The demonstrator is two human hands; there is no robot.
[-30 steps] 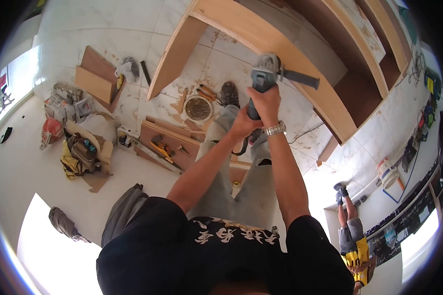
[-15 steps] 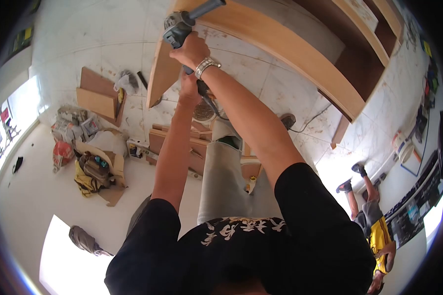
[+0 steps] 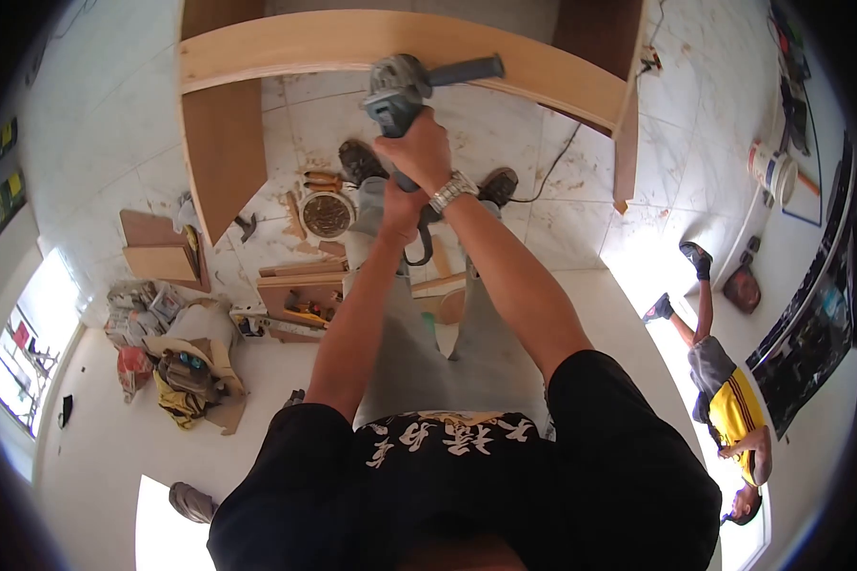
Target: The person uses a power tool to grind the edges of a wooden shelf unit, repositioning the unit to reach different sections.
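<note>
A grey-green angle grinder [image 3: 390,107] with a dark side handle is over the front edge of a curved wooden cabinet panel [image 3: 295,43]. Wrapped round the grinder's body is my right hand [image 3: 421,150], with a metal watch at the wrist. Just behind it, my left hand [image 3: 403,207] is closed on the rear end of the tool, near its cord. Whether the grinder's head touches the wood cannot be made out.
Below the panel are a round container of small pieces [image 3: 327,214], pliers [image 3: 324,180] and my shoes. Wood offcuts [image 3: 300,285] lie before my legs. Bags [image 3: 190,381] sit at the left. A person in a yellow top [image 3: 736,414] is at the right, near a white bucket [image 3: 783,179].
My view has turned, so the cabinet now lies across the top. Both hands and the grinder have shifted right and slightly down in view, from the panel's end to along its front edge.
</note>
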